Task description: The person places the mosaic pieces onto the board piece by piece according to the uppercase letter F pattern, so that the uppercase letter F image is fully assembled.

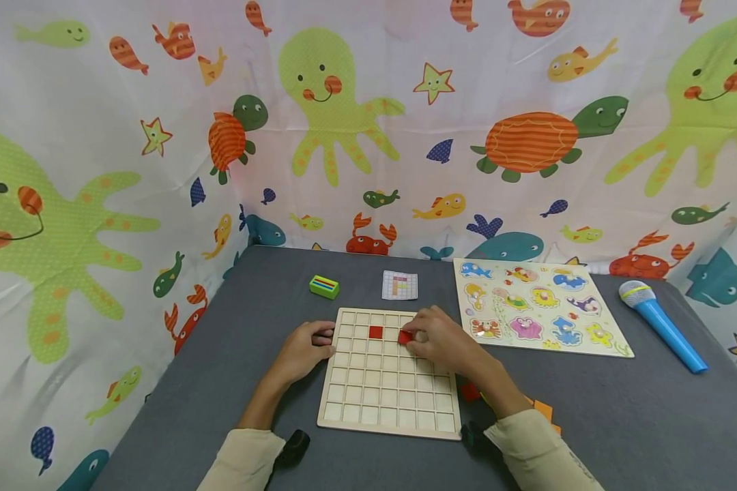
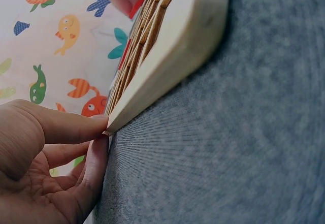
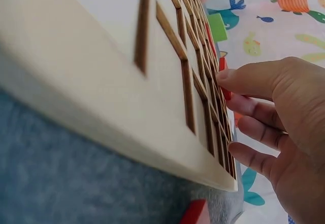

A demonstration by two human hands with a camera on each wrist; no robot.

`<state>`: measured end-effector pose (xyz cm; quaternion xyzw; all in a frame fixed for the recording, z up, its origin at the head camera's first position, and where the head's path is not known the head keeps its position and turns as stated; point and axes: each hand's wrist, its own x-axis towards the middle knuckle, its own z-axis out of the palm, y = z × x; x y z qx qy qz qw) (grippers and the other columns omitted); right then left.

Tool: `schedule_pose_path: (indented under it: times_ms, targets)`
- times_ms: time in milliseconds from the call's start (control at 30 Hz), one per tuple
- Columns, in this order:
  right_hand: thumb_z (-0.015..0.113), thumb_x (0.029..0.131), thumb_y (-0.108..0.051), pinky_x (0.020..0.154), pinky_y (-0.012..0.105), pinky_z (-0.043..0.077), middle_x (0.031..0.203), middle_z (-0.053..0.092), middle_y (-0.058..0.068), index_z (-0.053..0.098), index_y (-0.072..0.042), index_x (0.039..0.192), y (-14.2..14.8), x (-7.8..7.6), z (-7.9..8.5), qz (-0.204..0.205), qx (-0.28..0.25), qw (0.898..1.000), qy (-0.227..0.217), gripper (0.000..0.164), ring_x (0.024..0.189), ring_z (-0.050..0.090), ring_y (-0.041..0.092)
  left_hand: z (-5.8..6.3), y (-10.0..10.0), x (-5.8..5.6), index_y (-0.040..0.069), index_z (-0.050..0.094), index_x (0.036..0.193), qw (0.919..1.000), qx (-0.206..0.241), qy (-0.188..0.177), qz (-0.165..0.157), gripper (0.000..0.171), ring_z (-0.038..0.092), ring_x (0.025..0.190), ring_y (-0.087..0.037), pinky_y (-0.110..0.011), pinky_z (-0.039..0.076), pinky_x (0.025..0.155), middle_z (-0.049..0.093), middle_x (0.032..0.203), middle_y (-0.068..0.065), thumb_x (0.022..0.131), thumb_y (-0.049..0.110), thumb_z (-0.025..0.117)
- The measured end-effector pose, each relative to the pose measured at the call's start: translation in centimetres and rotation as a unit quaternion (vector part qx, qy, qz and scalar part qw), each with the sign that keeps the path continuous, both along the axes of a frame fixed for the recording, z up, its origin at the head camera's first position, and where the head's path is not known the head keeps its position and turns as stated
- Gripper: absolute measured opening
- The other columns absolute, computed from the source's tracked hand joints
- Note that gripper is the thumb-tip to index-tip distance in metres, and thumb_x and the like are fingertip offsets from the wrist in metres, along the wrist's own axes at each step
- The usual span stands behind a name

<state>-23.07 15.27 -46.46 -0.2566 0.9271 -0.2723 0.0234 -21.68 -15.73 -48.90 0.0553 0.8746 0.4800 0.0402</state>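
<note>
A wooden grid board (image 1: 389, 389) lies flat on the grey table. My left hand (image 1: 304, 349) pinches its left edge between thumb and fingers, and the thumb (image 2: 84, 127) shows against that edge in the left wrist view. One red tile (image 1: 376, 332) sits in a cell near the board's far side. A second red tile (image 3: 224, 76) is pinched between thumb and fingertips of my right hand (image 1: 441, 337), over a cell a little to the right of the first. In the right wrist view that tile stands tilted on edge.
Behind the board are a small green block with coloured stripes (image 1: 324, 287) and a paper pattern card (image 1: 400, 285). A sea-animal puzzle board (image 1: 546, 341) and a blue toy microphone (image 1: 666, 327) lie to the right. Red and orange tiles (image 1: 543, 410) lie partly hidden by my right forearm.
</note>
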Motion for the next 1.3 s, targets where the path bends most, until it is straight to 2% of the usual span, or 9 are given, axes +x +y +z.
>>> schedule_pose_path:
  times_ms: [167, 633, 1067, 1300]
  targets:
    - [0.075, 0.096, -0.015, 0.088, 0.041, 0.052, 0.114, 0.071, 0.005, 0.08, -0.005, 0.12, -0.3, -0.4, -0.1, 0.014, -0.002, 1.0, 0.015, 0.026, 0.106, 0.055, 0.022, 0.0, 0.0, 0.0, 0.002, 0.067, 0.14, 1.0, 0.006, -0.002, -0.001, 0.046, 0.07, 0.111, -0.026, -0.044, 0.059, 0.094, 0.065, 0.122, -0.011, 0.094, 0.002, 0.076]
    - [0.076, 0.097, -0.016, 0.088, 0.04, 0.051, 0.112, 0.071, 0.004, 0.081, -0.006, 0.119, -1.8, -1.1, 0.1, -0.006, 0.001, 1.0, -0.011, 0.025, 0.108, 0.055, 0.022, 0.1, 0.1, -0.1, 0.002, 0.068, 0.139, 1.0, 0.004, -0.004, 0.0, 0.046, 0.07, 0.111, -0.025, -0.044, 0.059, 0.094, 0.066, 0.122, -0.011, 0.093, 0.002, 0.076]
    - [0.078, 0.097, -0.018, 0.094, 0.043, 0.054, 0.115, 0.071, 0.003, 0.081, -0.008, 0.12, -2.6, -1.6, 0.3, -0.019, 0.008, 1.0, -0.021, 0.025, 0.113, 0.056, 0.022, 0.1, 0.0, -0.2, 0.003, 0.068, 0.139, 1.0, -0.001, -0.006, 0.002, 0.047, 0.07, 0.111, -0.025, -0.045, 0.058, 0.095, 0.066, 0.122, -0.01, 0.093, 0.003, 0.077]
    - [0.079, 0.097, -0.018, 0.093, 0.043, 0.054, 0.115, 0.072, 0.003, 0.081, -0.008, 0.119, -2.6, -1.6, 0.1, -0.011, 0.001, 1.0, -0.019, 0.025, 0.111, 0.058, 0.022, 0.1, 0.0, -0.1, 0.002, 0.068, 0.139, 1.0, 0.002, -0.006, 0.001, 0.047, 0.07, 0.112, -0.025, -0.044, 0.058, 0.095, 0.066, 0.122, -0.011, 0.093, 0.002, 0.077]
